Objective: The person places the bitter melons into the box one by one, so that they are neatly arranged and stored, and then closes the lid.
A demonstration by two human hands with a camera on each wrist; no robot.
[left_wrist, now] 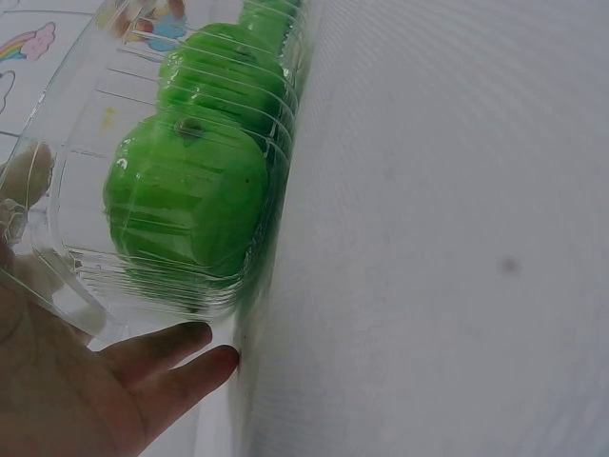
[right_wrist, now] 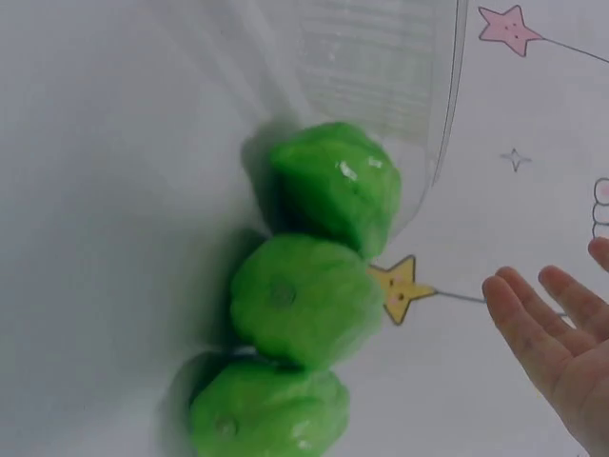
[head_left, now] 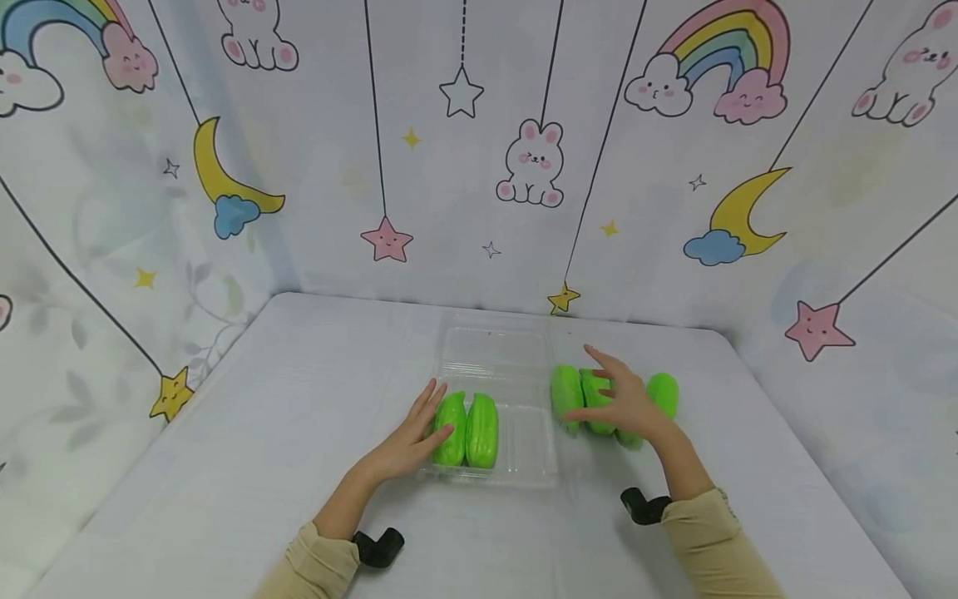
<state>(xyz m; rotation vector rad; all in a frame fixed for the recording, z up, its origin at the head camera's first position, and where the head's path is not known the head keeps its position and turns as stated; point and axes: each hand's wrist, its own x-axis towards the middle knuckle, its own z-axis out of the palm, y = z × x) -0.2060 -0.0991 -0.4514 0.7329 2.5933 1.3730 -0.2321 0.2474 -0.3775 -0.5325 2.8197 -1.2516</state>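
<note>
Container [head_left: 527, 453]: clear, thin, ribbed plastic; lay opened on the white worktop [head_left: 337, 366], lid section [head_left: 494, 345] toward the back edge. 2 packed gourds [head_left: 482, 431]: glossy green, oblong, ridged; lay side by side along the container's left edge, apparently to save room. Left hand [head_left: 407, 437]: fingers straight and parted at that edge, thumb over the gourds, probably steadying the light plastic. Loose gourds [head_left: 566, 395]: at least 3, similarly green; sat between container and worktop's right edge, presumably for easy reach. Right hand [head_left: 629, 405]: spread wide above them, holding nothing.
</note>
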